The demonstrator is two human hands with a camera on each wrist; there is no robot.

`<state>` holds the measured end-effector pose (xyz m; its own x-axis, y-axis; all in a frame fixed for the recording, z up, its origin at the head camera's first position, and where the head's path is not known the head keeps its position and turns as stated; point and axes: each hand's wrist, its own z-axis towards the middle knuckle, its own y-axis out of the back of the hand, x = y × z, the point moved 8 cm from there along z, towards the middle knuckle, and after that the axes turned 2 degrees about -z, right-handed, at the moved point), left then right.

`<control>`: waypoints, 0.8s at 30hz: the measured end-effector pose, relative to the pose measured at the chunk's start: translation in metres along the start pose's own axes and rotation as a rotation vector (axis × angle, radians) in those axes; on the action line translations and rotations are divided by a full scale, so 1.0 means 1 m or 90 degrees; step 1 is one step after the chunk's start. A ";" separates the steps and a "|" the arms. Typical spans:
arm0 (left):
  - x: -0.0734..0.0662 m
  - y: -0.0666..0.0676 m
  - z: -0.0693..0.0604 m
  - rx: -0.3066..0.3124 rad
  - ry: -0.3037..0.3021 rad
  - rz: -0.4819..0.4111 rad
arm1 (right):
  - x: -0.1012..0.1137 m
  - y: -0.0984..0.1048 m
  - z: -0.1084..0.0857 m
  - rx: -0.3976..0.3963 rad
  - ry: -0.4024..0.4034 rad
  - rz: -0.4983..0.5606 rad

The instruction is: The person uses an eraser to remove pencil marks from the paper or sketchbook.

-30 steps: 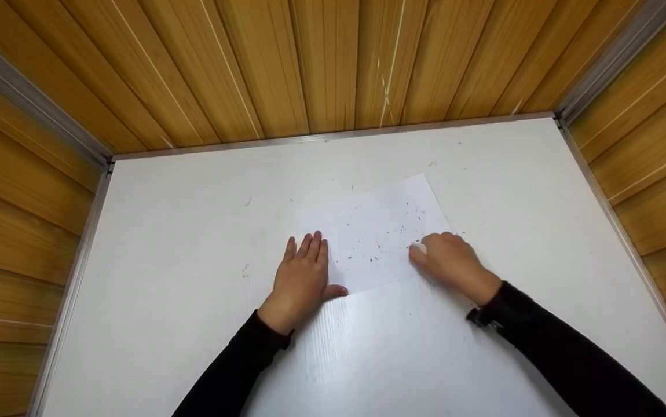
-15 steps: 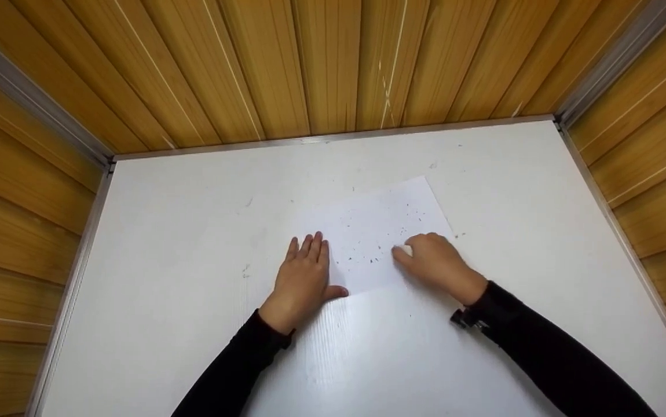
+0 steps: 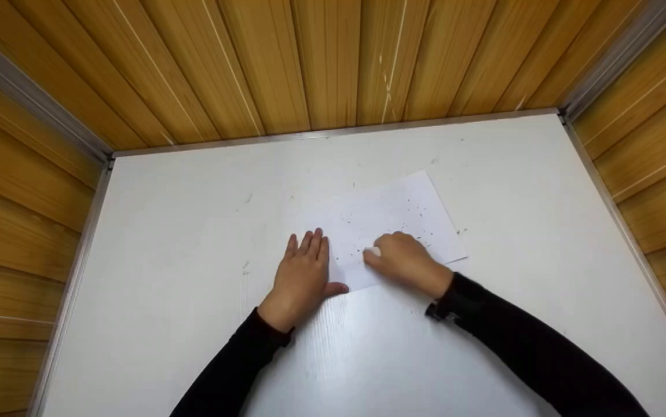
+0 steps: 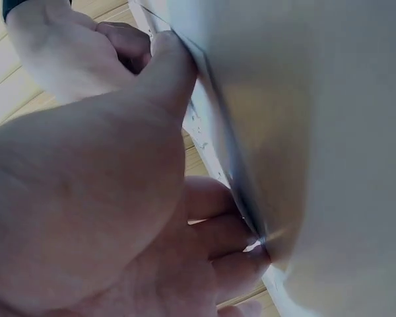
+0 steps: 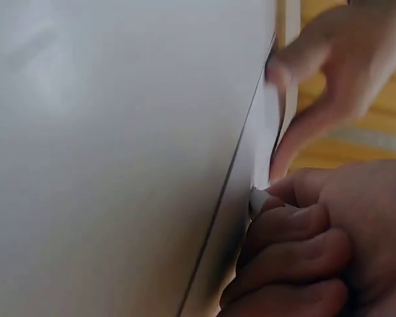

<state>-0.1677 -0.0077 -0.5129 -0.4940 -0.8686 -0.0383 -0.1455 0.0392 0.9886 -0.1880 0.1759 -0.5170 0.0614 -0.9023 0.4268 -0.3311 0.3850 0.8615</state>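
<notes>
A sheet of white paper (image 3: 425,202), strewn with small dark crumbs, lies on the white table. My left hand (image 3: 303,272) rests flat on its left end, fingers straight and thumb spread along the near edge. In the left wrist view, the palm and fingers of the left hand (image 4: 165,198) show close up. Over the middle of the sheet, my right hand (image 3: 405,260) grips a small white eraser (image 3: 372,251) with curled fingers. Most of the eraser is hidden; in the right wrist view a bit of the eraser (image 5: 257,200) pokes out beside the curled fingers of the right hand (image 5: 297,244).
The white table (image 3: 182,231) spreads out around the paper and bears a few dark crumbs (image 3: 246,268) and smudges. Wood-patterned walls (image 3: 333,63) rise at its back and both sides, with metal strips along the table's edges.
The right hand with the eraser has slid leftward over the paper, from near its right edge to the middle. The sheet's near right corner now shows. The left hand has stayed in place.
</notes>
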 end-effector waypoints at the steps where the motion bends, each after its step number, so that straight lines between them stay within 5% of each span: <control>1: 0.001 0.000 0.000 0.006 0.003 0.002 | -0.016 0.009 -0.001 -0.007 -0.014 0.005; 7: 0.006 0.000 0.000 0.017 0.009 -0.004 | -0.109 0.057 -0.018 -0.031 -0.127 -0.003; 12: 0.008 -0.002 -0.002 0.011 0.011 0.003 | -0.126 0.065 -0.023 -0.022 -0.134 -0.009; 17: 0.005 -0.002 -0.004 0.008 0.006 -0.003 | -0.096 0.052 -0.021 -0.022 -0.113 0.011; 24: 0.003 0.000 -0.004 -0.011 0.003 -0.010 | 0.019 0.005 0.003 0.027 0.000 0.003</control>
<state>-0.1662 -0.0122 -0.5125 -0.4881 -0.8711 -0.0538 -0.1392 0.0169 0.9901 -0.1915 0.1606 -0.5054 0.0598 -0.9002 0.4314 -0.3712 0.3811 0.8467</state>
